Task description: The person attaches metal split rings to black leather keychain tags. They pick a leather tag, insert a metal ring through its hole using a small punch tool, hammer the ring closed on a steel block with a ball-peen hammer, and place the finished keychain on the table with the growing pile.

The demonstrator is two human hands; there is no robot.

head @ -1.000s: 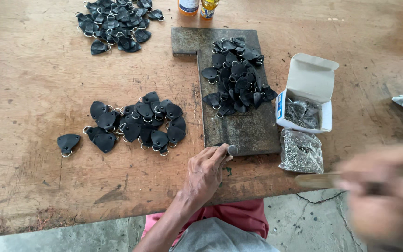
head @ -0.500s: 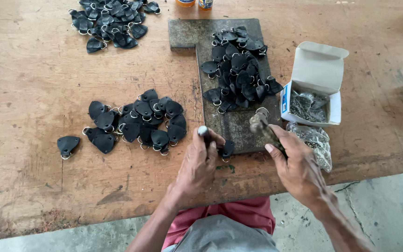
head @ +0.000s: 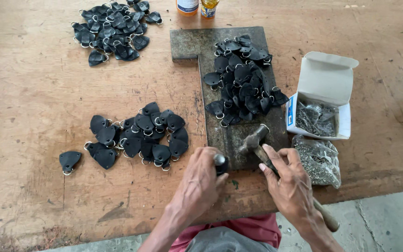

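My left hand (head: 200, 179) grips a short metal punch (head: 219, 159) held upright over a black leather piece at the near edge of a dark metal plate (head: 190, 43). My right hand (head: 291, 189) holds a hammer (head: 253, 140) by its wooden handle, the steel head lying just right of the punch. A heap of black leather tabs with metal rings (head: 244, 77) covers the plate's middle.
Two more heaps of black tabs lie on the wooden table, one in the middle left (head: 138, 135) and one at the far left (head: 113, 28). An open white box of rivets (head: 320, 100) and a clear bag of rivets (head: 319, 161) sit right. Two bottles (head: 197, 6) stand at the back.
My right hand came in from the right with the hammer and brought its head down beside the punch. My left hand has stood the punch upright on the plate.
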